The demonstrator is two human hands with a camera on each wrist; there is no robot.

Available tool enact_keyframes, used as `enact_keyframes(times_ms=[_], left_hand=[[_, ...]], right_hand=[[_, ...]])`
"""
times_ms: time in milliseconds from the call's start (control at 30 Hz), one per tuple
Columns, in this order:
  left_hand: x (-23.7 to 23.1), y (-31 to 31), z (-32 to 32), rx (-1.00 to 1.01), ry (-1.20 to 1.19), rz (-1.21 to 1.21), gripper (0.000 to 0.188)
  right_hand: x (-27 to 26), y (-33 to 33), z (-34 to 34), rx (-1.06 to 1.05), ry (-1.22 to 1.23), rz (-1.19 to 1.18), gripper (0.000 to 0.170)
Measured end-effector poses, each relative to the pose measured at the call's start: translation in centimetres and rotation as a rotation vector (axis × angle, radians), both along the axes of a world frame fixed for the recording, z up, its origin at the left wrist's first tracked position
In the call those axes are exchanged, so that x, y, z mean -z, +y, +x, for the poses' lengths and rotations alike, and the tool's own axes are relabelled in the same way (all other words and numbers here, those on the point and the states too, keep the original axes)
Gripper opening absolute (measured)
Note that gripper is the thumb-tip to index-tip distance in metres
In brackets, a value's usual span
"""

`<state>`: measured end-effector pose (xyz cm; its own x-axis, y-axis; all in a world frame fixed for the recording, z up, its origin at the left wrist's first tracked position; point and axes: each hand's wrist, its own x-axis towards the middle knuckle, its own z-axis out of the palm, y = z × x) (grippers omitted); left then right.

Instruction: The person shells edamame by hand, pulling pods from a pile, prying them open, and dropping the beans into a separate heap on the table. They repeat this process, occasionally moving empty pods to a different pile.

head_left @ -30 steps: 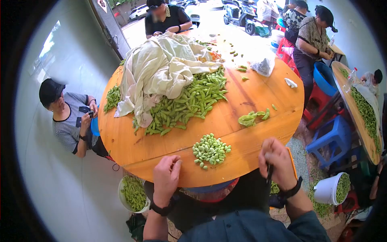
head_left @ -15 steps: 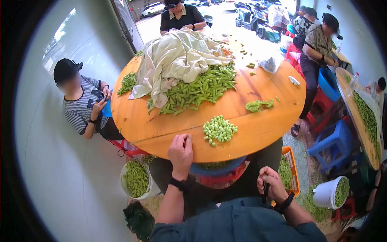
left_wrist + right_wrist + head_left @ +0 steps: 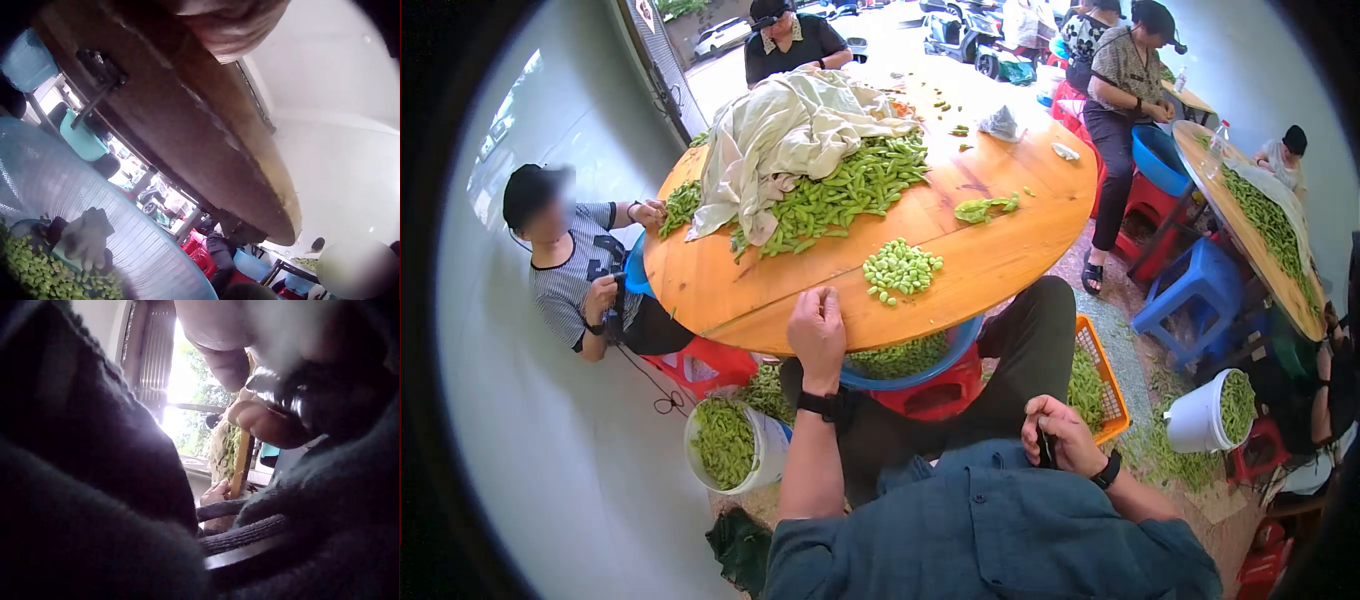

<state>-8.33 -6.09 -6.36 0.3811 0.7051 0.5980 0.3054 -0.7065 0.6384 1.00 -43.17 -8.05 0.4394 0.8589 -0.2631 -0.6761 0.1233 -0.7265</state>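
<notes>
My left hand (image 3: 815, 328) rests with loosely curled fingers on the front edge of the round wooden table (image 3: 740, 295); nothing shows in it. Just right of it lies a small heap of shelled green beans (image 3: 902, 268). Farther back, bean pods (image 3: 855, 195) spill from under a pale cloth (image 3: 790, 130). Some flattened pods (image 3: 980, 208) lie to the right. Low by my lap, my right hand (image 3: 1068, 435) grips a small dark tool (image 3: 1047, 450). Shiny metal (image 3: 269, 381) shows by its fingers in the right wrist view; I cannot tell the tool's kind.
Under the table's front edge stands a blue basin (image 3: 962, 348) on a red stool. A white bucket of pods (image 3: 770, 455) is at my left, an orange basket (image 3: 1114, 390) at my right. Beyond stand another bucket (image 3: 1193, 425) and a blue stool (image 3: 1195, 285). People sit around.
My right hand has come down from beside the table's edge to my lap, still holding the tool. The left hand stays at the table edge. The person at left now reaches toward the pods.
</notes>
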Motion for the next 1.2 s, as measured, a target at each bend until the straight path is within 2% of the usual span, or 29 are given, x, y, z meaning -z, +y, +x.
enact_keyframes(times_ms=[133,200,267,300,400,433,533,600,700,767,867,967,1000,1067,1133,1200], left_hand=[[0.1,0.3,-0.4,0.035,-0.098,-0.018,0.015],[0.2,0.5,-0.6,0.040,-0.138,-0.052,0.015],[0.1,0.7,-0.8,0.042,-0.180,-0.084,0.015],[-0.2,0.7,-1.0,0.045,-0.186,-0.133,0.015],[0.0,0.9,-1.1,0.040,-0.193,-0.174,0.016],[0.2,0.9,-1.1,0.038,-0.186,-0.162,0.018],[-0.1,0.7,-1.2,0.008,-0.131,-0.101,0.016],[-0.2,0.6,-1.2,0.021,-0.150,-0.116,0.014],[-0.7,0.2,-1.0,0.036,-0.158,-0.142,0.011],[-1.1,0.0,-0.9,0.040,-0.135,-0.196,0.011],[-0.9,0.0,-0.7,0.031,-0.146,-0.132,0.011],[-1.3,-0.1,-0.9,0.035,-0.119,-0.146,0.011],[-1.5,-0.1,-0.9,0.022,-0.096,-0.155,0.011],[-2.1,-0.2,-0.9,0.023,-0.070,-0.185,0.011],[-2.3,-0.2,-1.0,0.030,-0.034,-0.226,0.011],[-2.1,0.2,-1.3,0.017,-0.023,-0.476,0.011]], right_hand=[[-0.3,-0.8,-0.3,-0.098,-0.018,-0.045,0.009],[-1.3,-0.2,0.3,-0.069,-0.047,-0.080,0.007],[-1.4,0.8,1.4,0.116,-0.231,-0.023,0.005],[-1.7,1.5,1.7,0.175,-0.244,0.001,0.006],[-3.0,3.2,2.1,0.135,-0.298,-0.087,0.009],[-2.6,3.4,2.3,0.060,-0.319,-0.113,0.013],[-2.5,4.1,2.1,-0.062,-0.220,-0.289,0.017],[-2.1,4.6,3.1,-0.059,-0.234,-0.292,0.017],[-3.0,5.3,5.0,-0.021,-0.490,-0.361,0.014],[-4.4,6.3,6.2,0.020,-0.551,-0.368,0.014],[-5.4,7.4,7.9,0.077,-0.671,-0.358,0.014],[-6.3,9.1,10.1,0.093,-0.920,-0.449,0.019],[-6.6,9.9,11.0,0.105,-0.921,-0.446,0.019],[-7.1,11.6,13.1,0.118,-1.374,-0.549,0.022],[-8.0,13.7,14.9,0.132,-1.409,-0.585,0.021],[-6.8,15.3,17.4,0.179,-1.697,-0.534,0.017]])
